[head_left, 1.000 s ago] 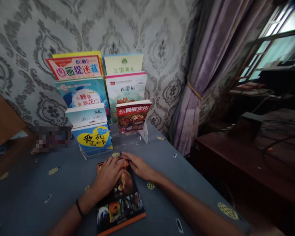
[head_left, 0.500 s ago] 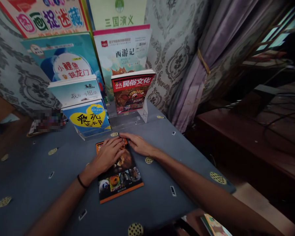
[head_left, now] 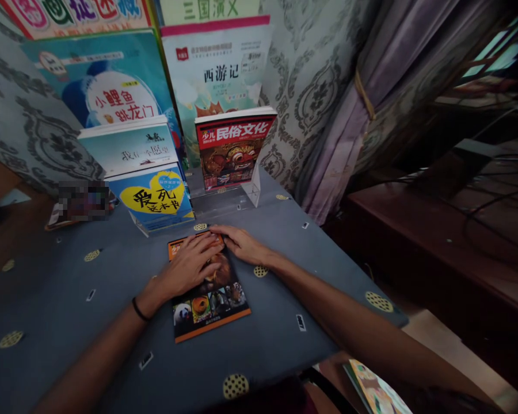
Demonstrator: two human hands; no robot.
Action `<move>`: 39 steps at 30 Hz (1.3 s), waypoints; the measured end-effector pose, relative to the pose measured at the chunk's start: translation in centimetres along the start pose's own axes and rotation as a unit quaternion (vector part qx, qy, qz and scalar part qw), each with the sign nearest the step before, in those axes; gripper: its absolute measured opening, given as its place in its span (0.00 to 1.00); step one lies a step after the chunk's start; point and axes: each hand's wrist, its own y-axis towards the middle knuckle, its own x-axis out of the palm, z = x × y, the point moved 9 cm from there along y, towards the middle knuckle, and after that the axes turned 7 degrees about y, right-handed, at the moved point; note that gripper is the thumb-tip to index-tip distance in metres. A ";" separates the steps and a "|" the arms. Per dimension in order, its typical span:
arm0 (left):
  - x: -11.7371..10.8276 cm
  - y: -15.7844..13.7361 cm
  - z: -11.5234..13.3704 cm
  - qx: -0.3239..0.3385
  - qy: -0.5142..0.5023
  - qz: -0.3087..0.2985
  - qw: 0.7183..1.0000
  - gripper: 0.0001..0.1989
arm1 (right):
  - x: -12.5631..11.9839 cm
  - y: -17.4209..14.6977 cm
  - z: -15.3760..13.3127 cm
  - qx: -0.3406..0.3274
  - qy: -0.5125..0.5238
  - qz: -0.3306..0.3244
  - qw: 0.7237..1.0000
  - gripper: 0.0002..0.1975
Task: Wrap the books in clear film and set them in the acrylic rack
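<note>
A dark book (head_left: 211,293) with orange strips lies face up on the table. Its cover shows a large animal picture above a row of smaller ones, a panda among them. Across its upper part rests my left hand (head_left: 192,263), palm down with fingers outstretched, hiding much of the title. My right hand (head_left: 240,244) lies at the book's upper right corner; its extended fingers touch the top edge near my left fingertips. Neither hand is wrapped round anything.
Behind the hands, a clear rack (head_left: 252,192) bears a red-topped book (head_left: 235,155), a blue book with a yellow heart (head_left: 153,198) and several others. A grey cloth with yellow spots covers the table (head_left: 328,287). A purple curtain (head_left: 341,144) hangs at right.
The view has shifted slightly, so the standing books appear higher. My left hand's fingers are a little more spread on the cover. The book and my right hand stay nearly in place.
</note>
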 end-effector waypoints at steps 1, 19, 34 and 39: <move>0.0 0.0 0.1 0.001 -0.001 0.002 1.000 0.22 | 0.0 0.0 0.1 0.000 -0.002 0.000 1.000 0.25; 0.1 0.1 2.2 0.043 0.011 -0.018 0.999 0.26 | 0.2 -0.1 0.1 -0.007 -0.018 -0.003 1.000 0.27; -1.0 -0.1 3.3 0.076 -0.033 -0.037 0.996 0.24 | 0.1 -0.1 -0.1 -0.008 -0.020 0.003 1.000 0.24; -1.5 0.1 4.8 0.093 -0.004 -0.031 0.995 0.27 | 0.2 -0.1 -0.2 -0.008 -0.026 0.002 1.000 0.23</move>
